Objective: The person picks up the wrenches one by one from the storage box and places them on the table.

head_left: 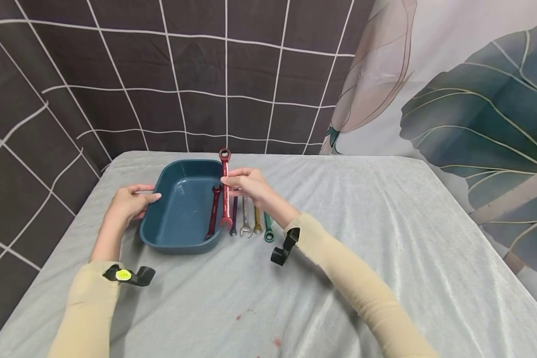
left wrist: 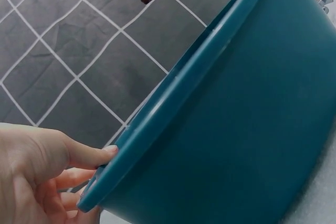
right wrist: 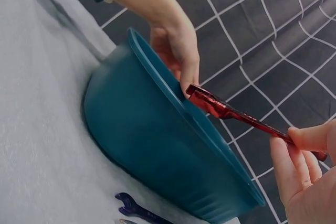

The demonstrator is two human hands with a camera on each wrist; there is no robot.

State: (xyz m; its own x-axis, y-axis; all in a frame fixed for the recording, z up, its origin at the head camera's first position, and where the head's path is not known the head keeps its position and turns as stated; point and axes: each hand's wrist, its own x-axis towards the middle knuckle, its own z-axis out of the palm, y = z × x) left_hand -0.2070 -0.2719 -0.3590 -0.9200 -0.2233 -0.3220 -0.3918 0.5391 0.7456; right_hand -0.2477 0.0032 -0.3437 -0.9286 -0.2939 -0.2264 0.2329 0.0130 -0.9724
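My right hand (head_left: 252, 188) pinches a bright red combination wrench (head_left: 225, 196) between thumb and fingers. The wrench is raised over the right rim of a blue-green plastic basin (head_left: 172, 209), its ring end pointing away from me and its open end near me. On the basin's left side, my left hand (head_left: 126, 204) grips the rim, with the thumb on top. A darker red wrench (head_left: 213, 214) lies inside along the right wall. In the right wrist view, the held wrench (right wrist: 247, 118) overlaps the basin rim, and a purple wrench (right wrist: 139, 209) lies on the cloth below.
Right of the basin, a silver wrench (head_left: 245, 219), a gold wrench (head_left: 257, 223) and a green wrench (head_left: 268, 229) lie side by side, partly hidden under my right hand. Pale cloth (head_left: 385, 238) covers the table. A dark gridded curtain (head_left: 197, 64) hangs behind it.
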